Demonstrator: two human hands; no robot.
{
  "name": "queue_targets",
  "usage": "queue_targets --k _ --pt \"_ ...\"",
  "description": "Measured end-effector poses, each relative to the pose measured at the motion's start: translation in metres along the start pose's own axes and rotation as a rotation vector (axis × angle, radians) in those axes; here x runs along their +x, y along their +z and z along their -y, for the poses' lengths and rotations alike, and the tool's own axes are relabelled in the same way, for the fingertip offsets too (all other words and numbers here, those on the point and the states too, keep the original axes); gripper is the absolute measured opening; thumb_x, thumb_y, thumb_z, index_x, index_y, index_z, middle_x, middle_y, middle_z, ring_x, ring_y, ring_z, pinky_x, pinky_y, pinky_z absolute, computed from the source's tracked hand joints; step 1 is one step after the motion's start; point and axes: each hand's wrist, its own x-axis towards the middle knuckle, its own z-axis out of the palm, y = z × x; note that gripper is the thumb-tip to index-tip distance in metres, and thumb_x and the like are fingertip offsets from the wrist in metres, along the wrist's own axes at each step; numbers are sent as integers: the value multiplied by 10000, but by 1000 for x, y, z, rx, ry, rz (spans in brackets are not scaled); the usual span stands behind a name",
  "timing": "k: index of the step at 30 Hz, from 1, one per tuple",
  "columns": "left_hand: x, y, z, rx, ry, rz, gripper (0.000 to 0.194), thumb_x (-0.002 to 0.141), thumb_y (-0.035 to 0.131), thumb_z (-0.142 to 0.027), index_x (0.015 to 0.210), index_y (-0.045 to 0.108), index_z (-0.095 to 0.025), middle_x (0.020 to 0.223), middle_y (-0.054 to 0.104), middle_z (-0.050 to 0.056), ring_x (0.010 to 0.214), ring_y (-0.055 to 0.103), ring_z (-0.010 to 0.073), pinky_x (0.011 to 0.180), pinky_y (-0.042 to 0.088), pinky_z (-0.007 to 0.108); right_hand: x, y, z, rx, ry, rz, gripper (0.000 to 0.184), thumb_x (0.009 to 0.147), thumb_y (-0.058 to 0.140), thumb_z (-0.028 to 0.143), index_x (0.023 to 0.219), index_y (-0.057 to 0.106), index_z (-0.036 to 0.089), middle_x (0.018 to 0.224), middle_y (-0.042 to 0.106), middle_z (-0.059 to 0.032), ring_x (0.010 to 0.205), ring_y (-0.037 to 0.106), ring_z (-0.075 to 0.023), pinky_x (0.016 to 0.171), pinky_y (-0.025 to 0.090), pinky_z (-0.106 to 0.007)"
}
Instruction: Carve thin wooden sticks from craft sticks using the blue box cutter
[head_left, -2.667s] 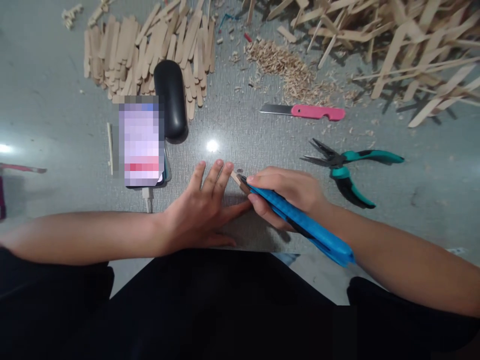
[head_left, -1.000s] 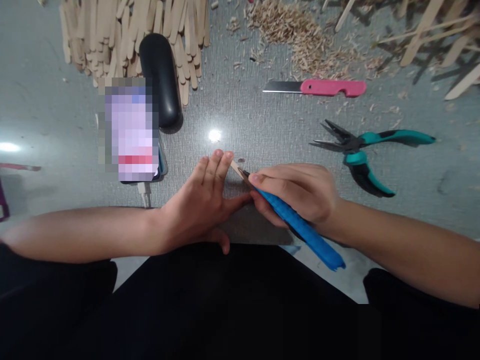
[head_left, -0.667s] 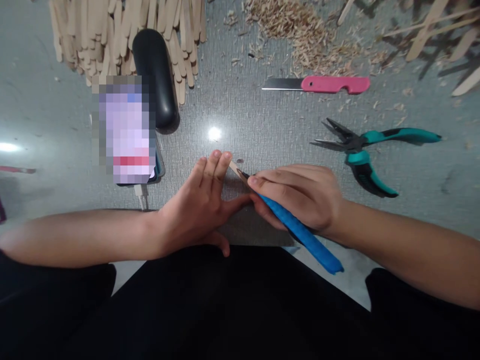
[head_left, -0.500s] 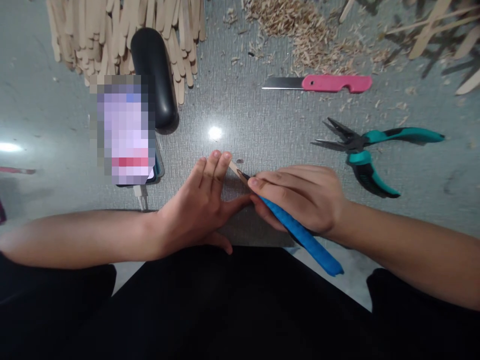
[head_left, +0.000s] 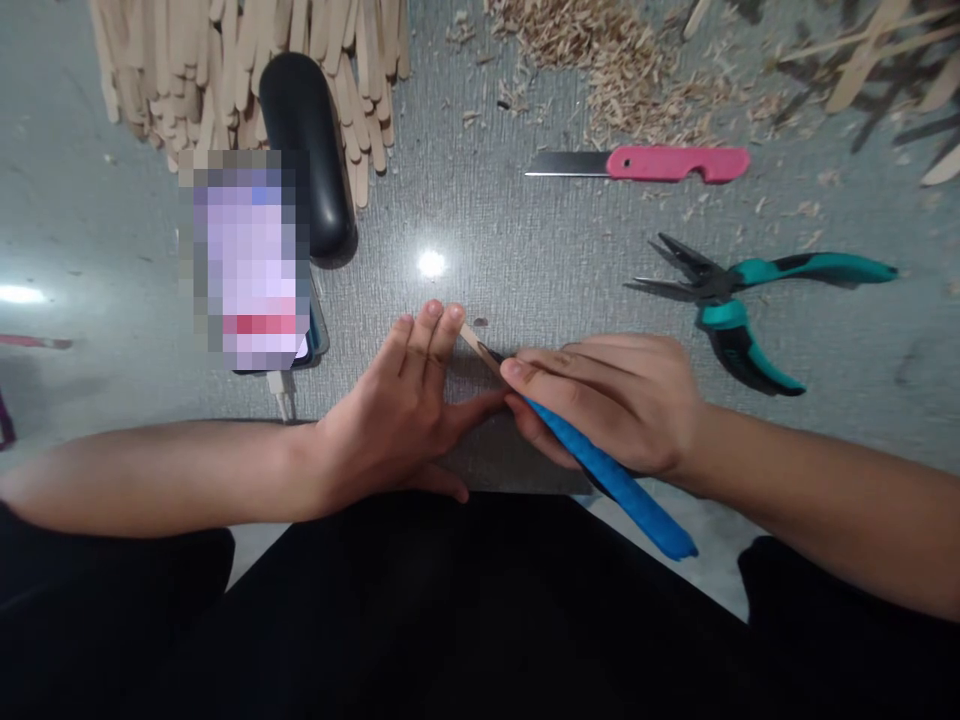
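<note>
My left hand (head_left: 405, 390) presses the far end of a thin wooden craft stick (head_left: 470, 338) onto the table with its fingertips. Its thumb reaches across toward my right hand. My right hand (head_left: 607, 400) is closed round a blue-handled knife (head_left: 622, 485), whose handle slants down to the right. The knife's dark pointed tip lies on the stick between my two hands. My right fingers hide the near part of the stick and most of the blade.
Craft sticks (head_left: 214, 75) pile at the back left, beside a black case (head_left: 307, 155) and a phone (head_left: 251, 260) on a cable. Wood shavings (head_left: 607, 65), a pink-handled knife (head_left: 679, 164) and open teal pliers (head_left: 716, 290) lie farther right. Crossed sticks (head_left: 870, 50) stand at back right.
My right hand and the blue-handled knife have shifted slightly to the right and toward me. My left hand and the craft stick look nearly unchanged.
</note>
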Motion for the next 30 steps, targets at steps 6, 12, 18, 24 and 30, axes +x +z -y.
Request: queue_targets --k 6,12,18,24,30 --pt "-1 2 0 -20 9 10 1623 729 693 -1147 1848 160 -99 1745 487 495 1648 555 632 1303 518 668 -2 -2 -1 8 -14 4 180 1083 715 114 1254 710 169 1011 918 -85 752 855 -194 638 660 -318" --pt "-1 2 0 -36 0 22 1638 711 706 -1149 1868 147 -132 1770 479 471 1669 528 631 1307 512 678 -3 -2 -2 -5 -23 -7 167 1083 723 120 1238 724 182 1000 918 -82 748 858 -199 606 651 -321" --pt "0 0 -1 -36 -2 41 1642 751 703 -1128 1888 84 -118 1774 468 476 1664 531 637 1298 520 679 -6 -3 -1 2 -34 -9 158 1075 731 126 1231 733 156 992 915 -110 728 851 -203 581 652 -330" --pt "0 0 0 -22 3 33 1657 762 674 -1139 1902 61 -104 1760 488 477 1648 553 636 1273 544 676 -7 -6 -1 12 -40 13 161 1072 741 129 1234 744 137 1003 910 -138 710 832 -218 566 644 -357" --pt "0 -1 0 -39 3 43 1679 726 720 -1133 1903 78 -124 1771 467 482 1659 533 645 1285 534 688 -6 -9 -3 -7 -99 14 166 1059 752 114 1214 750 56 971 896 -181 705 814 -212 572 635 -359"
